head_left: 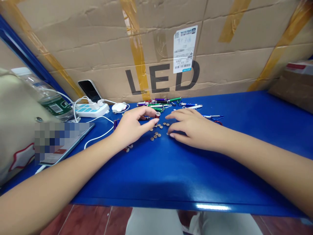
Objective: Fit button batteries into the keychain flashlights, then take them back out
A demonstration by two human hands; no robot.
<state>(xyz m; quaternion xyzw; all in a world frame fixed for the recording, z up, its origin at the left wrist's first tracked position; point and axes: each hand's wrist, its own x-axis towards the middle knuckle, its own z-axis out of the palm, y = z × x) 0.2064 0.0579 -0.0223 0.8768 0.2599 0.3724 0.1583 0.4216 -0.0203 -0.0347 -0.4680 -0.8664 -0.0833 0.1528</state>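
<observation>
My left hand [133, 125] pinches a small red metal tube [157, 115] between thumb and fingers, its open silvery end facing up. Just below it, several button cells [156, 136] lie scattered on the blue table. To the right, my right hand [188, 125] hovers low over the tabletop, fingers apart and bent toward the cells. Near its thumb tip is a small pale spot, possibly another cell; I cannot tell if the hand touches it. Behind both hands lies a pile of colourful pen-like metal tubes with clips [158, 104]. More red pieces [127, 149] lie partly hidden under my left wrist.
A large cardboard box [102, 42] stands along the back. At left are a power strip [91, 109] with white cables, a phone [89, 89], a tablet [66, 147], a water bottle [53, 101] and a beige bag [17, 124]. A brown box [293, 85] sits at right.
</observation>
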